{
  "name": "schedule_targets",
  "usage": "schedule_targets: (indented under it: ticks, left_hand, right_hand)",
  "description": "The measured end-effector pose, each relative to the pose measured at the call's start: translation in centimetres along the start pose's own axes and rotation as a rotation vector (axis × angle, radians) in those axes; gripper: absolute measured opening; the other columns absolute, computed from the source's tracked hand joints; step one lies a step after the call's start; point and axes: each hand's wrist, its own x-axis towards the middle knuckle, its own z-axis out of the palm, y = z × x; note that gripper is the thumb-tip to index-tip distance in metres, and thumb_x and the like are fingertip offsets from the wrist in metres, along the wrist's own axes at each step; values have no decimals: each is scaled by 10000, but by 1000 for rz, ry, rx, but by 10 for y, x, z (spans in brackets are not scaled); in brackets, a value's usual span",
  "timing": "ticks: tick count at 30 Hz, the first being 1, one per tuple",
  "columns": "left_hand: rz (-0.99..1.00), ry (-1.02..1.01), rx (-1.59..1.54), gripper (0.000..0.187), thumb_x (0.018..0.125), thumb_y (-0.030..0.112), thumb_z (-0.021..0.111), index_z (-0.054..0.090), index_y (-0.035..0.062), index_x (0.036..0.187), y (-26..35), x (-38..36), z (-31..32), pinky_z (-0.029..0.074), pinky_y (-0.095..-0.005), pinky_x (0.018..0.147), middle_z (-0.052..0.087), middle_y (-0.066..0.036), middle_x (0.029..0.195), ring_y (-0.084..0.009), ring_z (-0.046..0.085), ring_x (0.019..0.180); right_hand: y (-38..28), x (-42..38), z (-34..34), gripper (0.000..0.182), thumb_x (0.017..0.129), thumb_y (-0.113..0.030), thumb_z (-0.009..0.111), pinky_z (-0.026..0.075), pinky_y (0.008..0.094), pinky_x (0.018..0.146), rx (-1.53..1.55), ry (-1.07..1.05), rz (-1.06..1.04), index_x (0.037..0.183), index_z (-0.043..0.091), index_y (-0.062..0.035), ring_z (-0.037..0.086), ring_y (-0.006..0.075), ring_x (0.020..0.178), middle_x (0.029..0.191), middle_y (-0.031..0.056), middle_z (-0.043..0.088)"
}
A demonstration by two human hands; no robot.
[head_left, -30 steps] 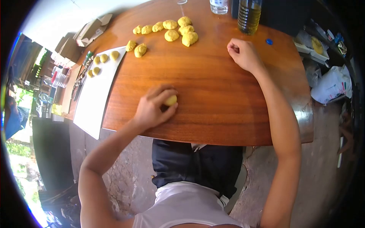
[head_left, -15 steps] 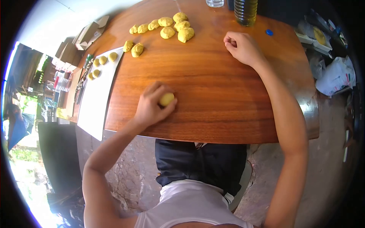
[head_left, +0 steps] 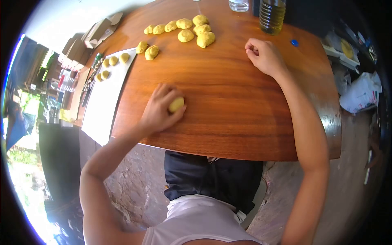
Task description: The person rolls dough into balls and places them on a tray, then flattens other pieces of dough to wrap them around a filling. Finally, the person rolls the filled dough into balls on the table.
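Observation:
A smooth yellow dough ball [head_left: 176, 105] sits in the curl of my left hand [head_left: 161, 108], low over the near left part of the wooden table [head_left: 228, 98]. Thumb and fingers wrap round its sides. My right hand [head_left: 265, 57] rests on the table's far right with fingers curled in, and nothing shows in it. Beyond the hands lie several rough yellow dough lumps [head_left: 185, 36]. On the white board [head_left: 100, 102] at the left edge sit several smooth dough balls [head_left: 124, 58].
A ribbed bottle of yellowish oil [head_left: 272, 16] stands at the back right, beside a clear container [head_left: 239, 5]. A blue cap [head_left: 294, 42] lies near the right edge. Cardboard boxes [head_left: 98, 32] are at the far left, and a white plastic bag [head_left: 361, 93] is beyond the table's right side.
My left hand has shifted slightly left with the dough ball still in its grasp. My right hand stays curled in the same place; the whole view has tilted a little.

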Motion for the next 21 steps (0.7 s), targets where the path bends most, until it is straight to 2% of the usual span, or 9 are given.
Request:
schedule_targets:
  ticks: [1,3,7,10,12,15,17,19,21]
  left_hand:
    - [-85,14,38,253,829,138,720,662,16,1044,-15,8,-2,510,-435,850,618,-200,1036,-383,604,981]
    - [-33,41,-74,259,833,161,721,660,10,1035,-16,47,16,512,-439,845,618,-195,1031,-381,609,973]
    - [99,14,-245,204,842,147,724,672,17,990,17,96,53,518,-427,857,625,-189,1034,-363,617,982]
    - [127,59,-255,160,844,138,733,683,31,952,31,71,46,523,-419,879,634,-176,1037,-354,624,991]
    - [137,114,-246,145,842,137,741,687,39,934,37,40,37,526,-414,889,640,-167,1035,-350,626,994]
    - [82,162,-67,162,818,159,756,685,61,925,33,1,18,531,-435,862,627,-133,958,-341,612,956]
    - [-218,87,-59,190,819,165,771,696,41,942,25,0,10,530,-413,892,643,-165,1036,-354,626,993]
    - [-187,86,56,218,825,171,762,701,35,985,6,32,19,534,-423,886,640,-178,1070,-361,632,1015]
    - [-16,196,-10,232,827,167,749,693,33,1008,-3,70,41,534,-432,903,639,-187,1127,-373,626,1062]
  right_hand:
    - [-2,2,1,66,864,-102,664,493,391,614,2,-5,-21,887,656,-41,668,272,679,750,126,694]
    - [-6,1,-3,49,895,-64,657,456,343,584,-26,-20,50,908,645,-18,563,195,586,676,92,628]
    - [-5,-5,-7,46,876,-67,656,494,367,615,14,-46,60,884,644,-24,665,259,667,743,136,685]
    - [-3,-4,-7,40,882,-56,654,491,356,614,63,-23,-28,882,641,-18,661,242,659,730,138,673]
    - [-3,-3,-9,44,887,-57,655,488,349,613,39,-69,55,882,643,-15,657,231,656,723,132,669]
    - [1,-2,-5,41,891,-63,652,486,345,613,80,-37,9,884,648,-23,658,232,662,728,119,678]
    - [0,-1,-4,39,890,-68,653,487,343,613,44,-31,25,887,652,-29,660,231,666,733,111,682]
    - [-3,0,-4,37,889,-72,654,488,341,614,-2,-27,26,889,657,-35,661,230,670,737,104,686]
    - [-3,-2,-3,40,884,-82,658,494,347,617,-24,16,23,886,666,-43,656,227,666,737,96,684]
